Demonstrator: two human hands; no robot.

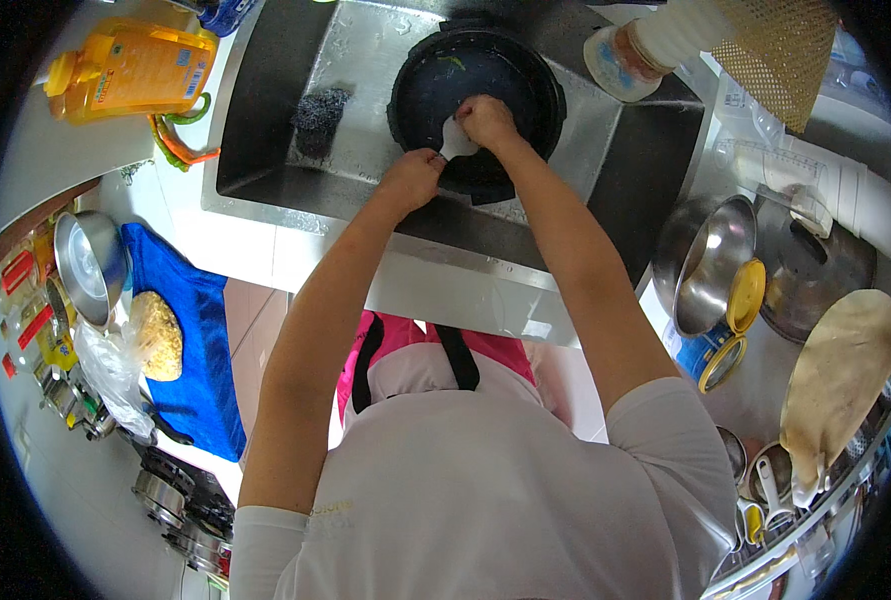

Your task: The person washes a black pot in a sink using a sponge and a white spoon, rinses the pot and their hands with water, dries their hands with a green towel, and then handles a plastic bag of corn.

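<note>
A white utensil (456,141), apparently a rice paddle or flat spoon, is held between both hands over the sink. My left hand (414,180) grips its narrow handle end. Closed around its broad end, my right hand (488,122) covers part of it, so the full shape is hidden. Below them a round black pot or basin (402,97) rests in the stainless steel sink (370,45). A small yellow-green scrap (453,62) lies inside the black vessel, which looks wet.
Left of the vessel lies a dark, rough patch, perhaps a scouring pad (319,120). A yellow detergent bottle (149,71) and red and green chillies (179,142) are at left, beyond a blue towel (209,337). Steel bowls (719,262) and a pot lid (813,262) stand right.
</note>
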